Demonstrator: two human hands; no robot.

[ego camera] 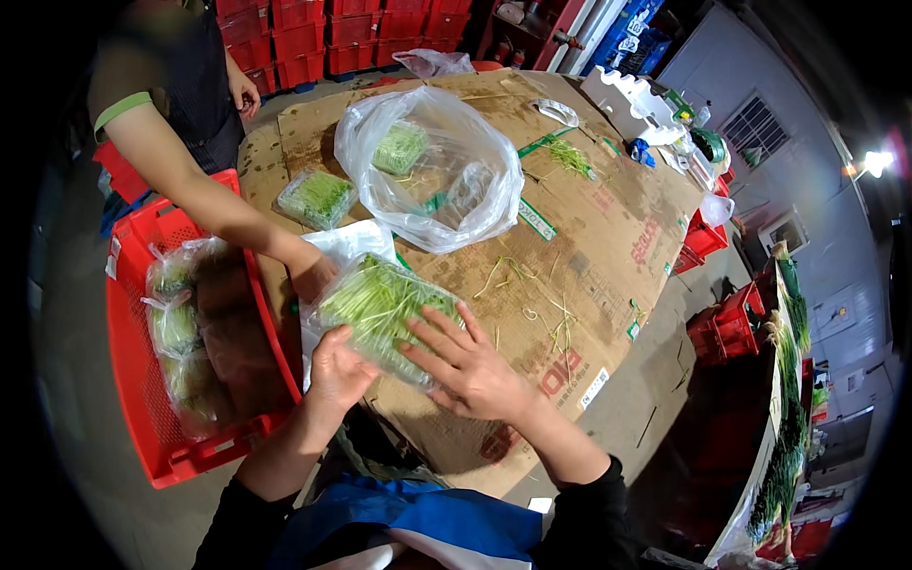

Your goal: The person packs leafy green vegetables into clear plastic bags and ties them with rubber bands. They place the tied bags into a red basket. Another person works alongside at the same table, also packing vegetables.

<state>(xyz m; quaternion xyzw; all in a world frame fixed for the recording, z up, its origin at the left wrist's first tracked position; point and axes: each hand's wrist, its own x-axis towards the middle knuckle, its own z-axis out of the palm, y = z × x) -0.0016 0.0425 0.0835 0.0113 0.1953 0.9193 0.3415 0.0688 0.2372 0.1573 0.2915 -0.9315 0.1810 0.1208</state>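
Between both palms I hold a clear plastic pack of green sprouts (377, 303) above the near left part of the cardboard-covered table (613, 249). My left hand (342, 367) grips its near left edge, thumb up along the side. Across the pack's right side lie the spread fingers of my right hand (474, 367). A co-worker's hand (311, 274) reaches in at the far left edge, over a white plastic sheet or bag (360, 239); its fingertips are partly hidden. Beyond stands a large open clear plastic bag (491, 206) with a sprout pack (400, 147) inside. Another sprout pack (317, 198) lies beside it.
To the left, a red crate (132, 399) holds several bagged bundles (174, 328). Loose sprouts (559, 320) are scattered on the cardboard. A white foam box (627, 103) sits at the far right edge. Green onions (780, 427) lie on a surface at right.
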